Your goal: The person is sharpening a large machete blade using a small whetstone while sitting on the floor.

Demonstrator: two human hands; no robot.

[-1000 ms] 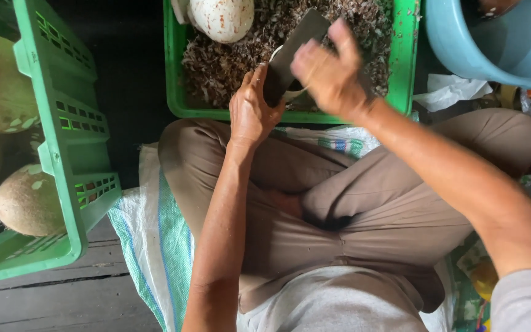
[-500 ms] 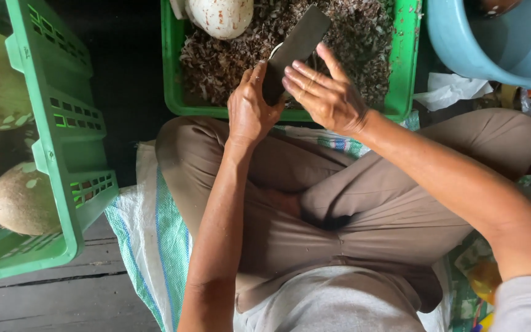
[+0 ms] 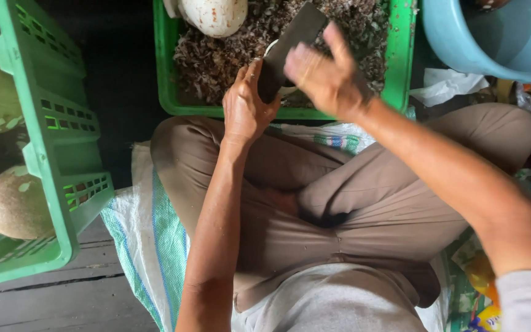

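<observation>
The left hand curls its fingers around a coconut piece above the green crate of husk scraps. The right hand, fingers clamped, holds a cleaver against it. A blue tub stands right.

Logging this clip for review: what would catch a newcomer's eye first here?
The two hands meeting at top centre: the left hand grips a small dark piece while the right hand works a broad dark blade against it, over a green crate of brown shavings. Round husked coconuts sit in another crate at left.
</observation>
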